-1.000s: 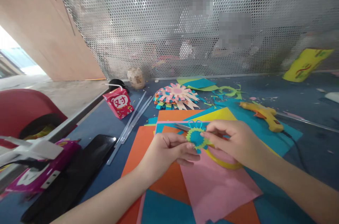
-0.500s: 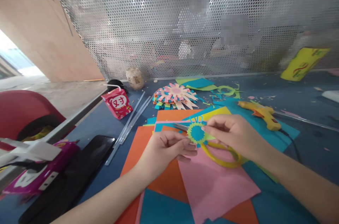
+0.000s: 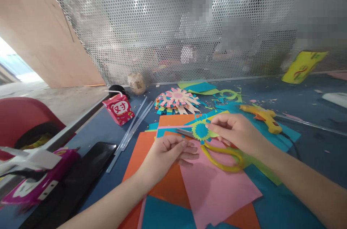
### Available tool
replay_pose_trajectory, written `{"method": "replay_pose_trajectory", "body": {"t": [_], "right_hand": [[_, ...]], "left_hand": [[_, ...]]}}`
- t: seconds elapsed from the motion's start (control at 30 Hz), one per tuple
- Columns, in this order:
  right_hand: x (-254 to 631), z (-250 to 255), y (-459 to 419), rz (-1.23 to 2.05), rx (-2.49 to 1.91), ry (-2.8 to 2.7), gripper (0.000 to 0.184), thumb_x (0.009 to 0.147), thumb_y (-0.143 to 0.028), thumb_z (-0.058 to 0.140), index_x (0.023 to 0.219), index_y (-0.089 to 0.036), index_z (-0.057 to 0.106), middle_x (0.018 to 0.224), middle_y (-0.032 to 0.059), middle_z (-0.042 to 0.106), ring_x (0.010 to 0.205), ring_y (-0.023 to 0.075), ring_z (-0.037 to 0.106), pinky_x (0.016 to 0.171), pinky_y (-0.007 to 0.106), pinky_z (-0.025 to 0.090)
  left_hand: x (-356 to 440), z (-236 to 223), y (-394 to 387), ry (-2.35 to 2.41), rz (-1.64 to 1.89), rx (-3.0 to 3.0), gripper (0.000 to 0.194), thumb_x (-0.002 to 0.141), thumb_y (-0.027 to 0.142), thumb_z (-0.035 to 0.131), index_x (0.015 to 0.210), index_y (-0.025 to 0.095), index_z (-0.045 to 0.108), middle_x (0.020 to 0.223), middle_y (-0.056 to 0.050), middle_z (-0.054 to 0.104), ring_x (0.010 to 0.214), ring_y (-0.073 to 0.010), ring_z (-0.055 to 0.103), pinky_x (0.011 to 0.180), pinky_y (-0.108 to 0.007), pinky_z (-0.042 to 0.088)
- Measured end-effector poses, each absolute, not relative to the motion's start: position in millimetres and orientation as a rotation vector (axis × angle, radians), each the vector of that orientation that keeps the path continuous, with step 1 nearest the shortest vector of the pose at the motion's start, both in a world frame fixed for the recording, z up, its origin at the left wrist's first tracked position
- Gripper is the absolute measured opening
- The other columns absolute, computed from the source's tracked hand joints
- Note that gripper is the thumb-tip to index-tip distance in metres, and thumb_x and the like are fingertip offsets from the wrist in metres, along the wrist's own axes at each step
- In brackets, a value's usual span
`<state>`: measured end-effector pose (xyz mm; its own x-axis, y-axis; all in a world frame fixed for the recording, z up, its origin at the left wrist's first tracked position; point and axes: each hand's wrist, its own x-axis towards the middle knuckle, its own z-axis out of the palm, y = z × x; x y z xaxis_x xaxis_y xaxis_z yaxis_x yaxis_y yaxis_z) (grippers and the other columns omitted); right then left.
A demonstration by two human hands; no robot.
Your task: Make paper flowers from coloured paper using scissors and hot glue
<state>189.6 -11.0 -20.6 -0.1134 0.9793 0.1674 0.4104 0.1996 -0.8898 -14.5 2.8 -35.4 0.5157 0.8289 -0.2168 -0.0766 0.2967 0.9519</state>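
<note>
My right hand (image 3: 230,129) pinches a small paper rosette (image 3: 201,130) at its right edge. The rosette has a blue centre, a notched lime-green ring and blue loops along its top. Just left of it, my left hand (image 3: 175,151) is held with fingers loosely apart and nothing visible in them. Behind and below the rosette lie scissors (image 3: 222,165) with yellow handles, their blades partly hidden. Under both hands are stacked sheets, among them a pink sheet (image 3: 214,189) and an orange sheet (image 3: 169,185).
Finished-looking layered paper rosettes (image 3: 177,99) sit farther back. A yellow glue gun (image 3: 264,117) rests at right on blue paper. To the left are clear glue sticks (image 3: 132,128), a red drink carton (image 3: 119,108) and a black phone (image 3: 100,153). A perforated metal panel (image 3: 162,23) borders the back.
The view has shifted slightly. My left fingers have drawn a little away from the rosette, leaving a small gap. My right hand still holds it, turned slightly.
</note>
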Motion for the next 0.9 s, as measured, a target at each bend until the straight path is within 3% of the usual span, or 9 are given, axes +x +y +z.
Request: {"method": "replay_pose_trajectory", "body": {"t": [0.3,0.47,0.53,0.6,0.67,0.73,0.8,0.9], "right_hand": [[201.5,-15.9,0.0,0.807,-1.343,-1.541,0.027,0.08,-0.034,0.057,0.062,-0.015,0.052,0.041,-0.0058,0.043,0.036,0.0051,0.038,0.038,0.016,0.03],[235.1,-17.0,20.1,0.639,-1.425,-1.284,0.026,0.089,-0.035,0.051,0.077,-0.012,0.053,0.055,-0.0062,0.044,0.042,0.0043,0.038,0.04,0.016,0.034],[249.3,-19.8,28.2,0.608,-1.452,-1.209,0.026,0.091,-0.036,0.049,0.088,-0.011,0.054,0.069,-0.0022,0.05,0.051,0.006,0.046,0.047,0.019,0.042],[258.1,-22.0,33.1,0.615,-1.463,-1.171,0.026,0.091,-0.037,0.049,0.095,-0.012,0.054,0.081,0.0014,0.054,0.062,0.009,0.052,0.055,0.023,0.047],[260.2,-22.8,34.6,0.643,-1.457,-1.165,0.026,0.09,-0.036,0.049,0.099,-0.012,0.054,0.088,0.0034,0.055,0.069,0.0113,0.054,0.06,0.026,0.049],[256.9,-22.9,33.7,0.685,-1.443,-1.179,0.027,0.09,-0.036,0.05,0.102,-0.012,0.053,0.091,0.0043,0.055,0.073,0.0125,0.055,0.063,0.028,0.05],[250.6,-23.7,32.0,0.748,-1.428,-1.206,0.027,0.09,-0.036,0.05,0.103,-0.013,0.053,0.093,0.0047,0.055,0.075,0.0131,0.055,0.065,0.029,0.05],[239.4,-28.1,30.4,0.883,-1.411,-1.27,0.028,0.09,-0.036,0.049,0.104,-0.012,0.053,0.094,0.005,0.055,0.076,0.0135,0.055,0.065,0.029,0.05]], "left_hand": [[-14.5,-35.2,8.0,0.871,0.992,1.178,0.023,0.071,0.032,0.069,0.07,0.011,0.06,0.078,-0.01,0.072,0.068,-0.023,0.069,0.054,-0.028,0.057],[-22.8,-10.4,10.8,0.828,1.59,1.18,0.016,0.079,0.032,0.061,0.071,0.02,0.054,0.079,0.01,0.072,0.085,-0.0119,0.067,0.077,-0.022,0.054],[-27.1,5.4,9.2,0.76,1.851,1.261,0.011,0.083,0.029,0.056,0.074,0.023,0.054,0.079,0.015,0.071,0.089,-0.0116,0.066,0.088,-0.028,0.051],[-30.2,15.6,5.9,0.776,1.871,1.371,0.009,0.086,0.03,0.051,0.079,0.027,0.054,0.082,0.02,0.069,0.098,-0.0114,0.062,0.095,-0.03,0.046],[-30.8,15.0,2.1,0.872,1.816,1.443,0.012,0.085,0.031,0.052,0.074,0.026,0.051,0.078,0.018,0.07,0.095,-0.0135,0.064,0.09,-0.03,0.048],[-28.1,4.2,-1.0,1.023,1.543,1.627,0.017,0.082,0.034,0.056,0.07,0.024,0.049,0.075,0.009,0.072,0.087,-0.0168,0.067,0.081,-0.03,0.052],[-23.3,-11.4,-3.1,1.083,1.088,1.886,0.017,0.08,0.037,0.055,0.072,0.022,0.053,0.083,0.001,0.072,0.087,-0.0191,0.067,0.077,-0.029,0.052],[-16.5,-29.8,-6.1,1.059,0.786,2.037,0.016,0.082,0.035,0.051,0.084,0.023,0.061,0.096,-0.003,0.07,0.093,-0.0213,0.064,0.079,-0.03,0.05]]}}
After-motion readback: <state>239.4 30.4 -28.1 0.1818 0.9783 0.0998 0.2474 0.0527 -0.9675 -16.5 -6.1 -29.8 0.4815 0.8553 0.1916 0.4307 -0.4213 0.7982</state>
